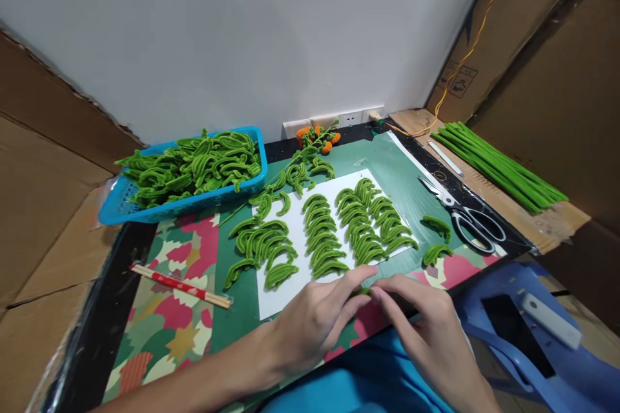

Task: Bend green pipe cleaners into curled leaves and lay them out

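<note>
At the table's front edge my left hand (322, 313) and my right hand (423, 316) meet, fingertips pinched on a small green chenille-stem leaf (361, 292). Most of that leaf is covered by my fingers. Just beyond, curved green chenille leaves (322, 235) lie in overlapping rows on a white sheet (271, 300). More leaves are in a looser group at the sheet's left side. To the right of my hands, two separate leaves (437, 254) rest on the table covering.
A blue basket (264, 168) heaped with green leaves stands back left. Wrapped chopsticks (181, 285) lie at left. Scissors (465, 216), a white pen (445, 159) and straight green chenille stems (498, 168) are at right. An orange-and-green chenille plant (317, 137) lies near wall sockets (351, 119). A blue stool (513, 284) holds a phone (517, 334).
</note>
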`<action>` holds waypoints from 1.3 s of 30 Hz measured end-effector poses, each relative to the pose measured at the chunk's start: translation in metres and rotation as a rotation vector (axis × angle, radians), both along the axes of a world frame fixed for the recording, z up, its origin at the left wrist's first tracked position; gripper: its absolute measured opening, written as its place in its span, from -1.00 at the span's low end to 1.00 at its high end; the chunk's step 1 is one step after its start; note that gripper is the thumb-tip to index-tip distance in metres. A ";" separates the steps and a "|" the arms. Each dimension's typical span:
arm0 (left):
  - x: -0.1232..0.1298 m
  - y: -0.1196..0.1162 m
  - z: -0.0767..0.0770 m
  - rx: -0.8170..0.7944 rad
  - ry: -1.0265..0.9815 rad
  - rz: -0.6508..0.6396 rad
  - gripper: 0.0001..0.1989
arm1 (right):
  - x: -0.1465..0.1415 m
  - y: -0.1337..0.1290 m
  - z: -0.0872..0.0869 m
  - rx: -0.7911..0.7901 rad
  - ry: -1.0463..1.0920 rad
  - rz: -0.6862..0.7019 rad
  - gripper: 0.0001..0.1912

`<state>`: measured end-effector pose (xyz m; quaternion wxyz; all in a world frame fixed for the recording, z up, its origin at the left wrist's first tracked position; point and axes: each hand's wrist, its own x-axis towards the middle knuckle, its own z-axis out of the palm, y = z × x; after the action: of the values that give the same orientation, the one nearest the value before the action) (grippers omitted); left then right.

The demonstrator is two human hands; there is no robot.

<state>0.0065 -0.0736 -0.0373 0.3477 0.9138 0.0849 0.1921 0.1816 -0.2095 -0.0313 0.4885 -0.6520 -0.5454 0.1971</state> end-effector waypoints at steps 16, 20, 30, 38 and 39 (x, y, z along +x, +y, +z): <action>0.004 0.003 0.011 -0.093 0.108 -0.070 -0.75 | 0.024 -0.007 -0.001 0.140 0.166 -0.130 -0.80; 0.003 0.004 0.012 -0.107 0.192 -0.099 -0.67 | 0.019 -0.005 -0.001 0.168 0.096 -0.063 -0.82; 0.004 0.006 0.019 -0.374 0.284 0.003 -0.62 | 0.004 0.006 -0.015 0.310 -0.137 0.041 -0.77; 0.002 0.008 0.023 -0.412 0.238 -0.101 -0.66 | -0.001 0.002 -0.011 0.339 -0.005 0.081 -0.72; 0.002 0.007 0.023 -0.439 0.220 -0.108 -0.68 | -0.002 0.002 -0.010 0.341 0.017 0.078 -0.72</action>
<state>0.0082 -0.0663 -0.0141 0.5364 0.8349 0.1131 0.0498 0.1796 -0.2075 -0.0415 0.5887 -0.5364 -0.5915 0.1260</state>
